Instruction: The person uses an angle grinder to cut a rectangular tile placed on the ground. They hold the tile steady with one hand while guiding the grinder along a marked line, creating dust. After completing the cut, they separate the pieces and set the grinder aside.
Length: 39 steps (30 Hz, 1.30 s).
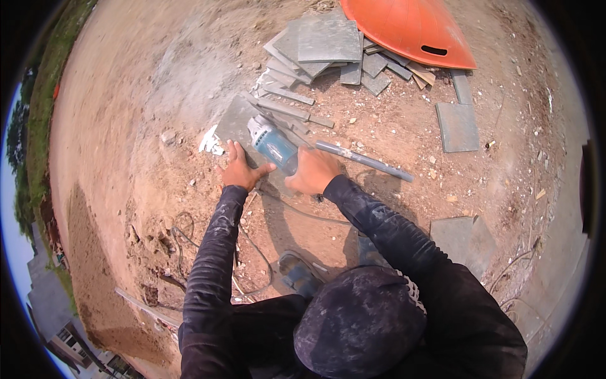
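My right hand [315,169] is wrapped round the rear body of a blue angle grinder [276,148]. The grinder's grey metal head lies over a grey stone tile [233,123] on the ground; its disc is hard to make out. My left hand [242,167] rests at the tile's near left edge, fingers spread and thumb stretched toward the grinder's body. White dust lies beside the tile. Just right of my right hand, a grey tube [365,162] lies on the dirt. Narrow cut strips [284,108] of stone lie along the tile's far right side.
Grey tiles and offcuts [328,41] are piled ahead, beside an orange plastic tub [410,28]. Single tiles lie at right [457,127] and near right [464,243]. A cable [303,213] loops over the dirt near my sandalled foot [300,273].
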{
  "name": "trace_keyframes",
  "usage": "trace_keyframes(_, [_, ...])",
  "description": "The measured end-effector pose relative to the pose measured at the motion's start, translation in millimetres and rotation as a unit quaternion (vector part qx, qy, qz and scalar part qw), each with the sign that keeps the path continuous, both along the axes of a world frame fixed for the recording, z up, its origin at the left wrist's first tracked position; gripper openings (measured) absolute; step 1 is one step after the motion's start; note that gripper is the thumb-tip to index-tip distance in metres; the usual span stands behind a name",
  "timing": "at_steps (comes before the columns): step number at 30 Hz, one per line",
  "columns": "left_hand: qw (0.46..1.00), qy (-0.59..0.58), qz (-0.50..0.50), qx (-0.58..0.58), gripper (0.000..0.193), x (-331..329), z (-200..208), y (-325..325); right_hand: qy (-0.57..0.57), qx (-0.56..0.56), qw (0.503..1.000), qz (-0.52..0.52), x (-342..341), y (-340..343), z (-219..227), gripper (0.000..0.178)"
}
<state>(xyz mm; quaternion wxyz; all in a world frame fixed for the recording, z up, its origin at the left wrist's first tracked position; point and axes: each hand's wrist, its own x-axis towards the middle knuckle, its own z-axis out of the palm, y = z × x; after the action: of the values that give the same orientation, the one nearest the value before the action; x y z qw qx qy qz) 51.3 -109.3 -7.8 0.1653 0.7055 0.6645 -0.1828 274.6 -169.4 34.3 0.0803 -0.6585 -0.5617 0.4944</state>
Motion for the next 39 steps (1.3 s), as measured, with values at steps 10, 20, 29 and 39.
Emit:
trace_keyframes(10, [1.0,-0.006,-0.02,0.014,0.123,-4.0,-7.6,-3.0,0.001,0.029,0.999,-0.014,-22.5,37.8,-15.4,0.067])
trace_keyframes(20, [0.999,-0.02,-0.033,0.016,0.129,-4.1,-6.3,-2.1,0.022,0.012,0.999,-0.03,-40.5,78.5,-18.1,0.062])
trace_keyframes(29, [0.998,-0.043,-0.036,0.032,0.137,-9.7,-10.9,-3.7,0.025,0.019,0.999,-0.039,-61.5,107.1,-29.9,0.063])
trace_keyframes(39, [0.999,-0.045,-0.028,0.012,0.136,-4.8,-5.5,-2.2,0.012,0.028,0.999,-0.009,-70.2,129.0,-28.3,0.061])
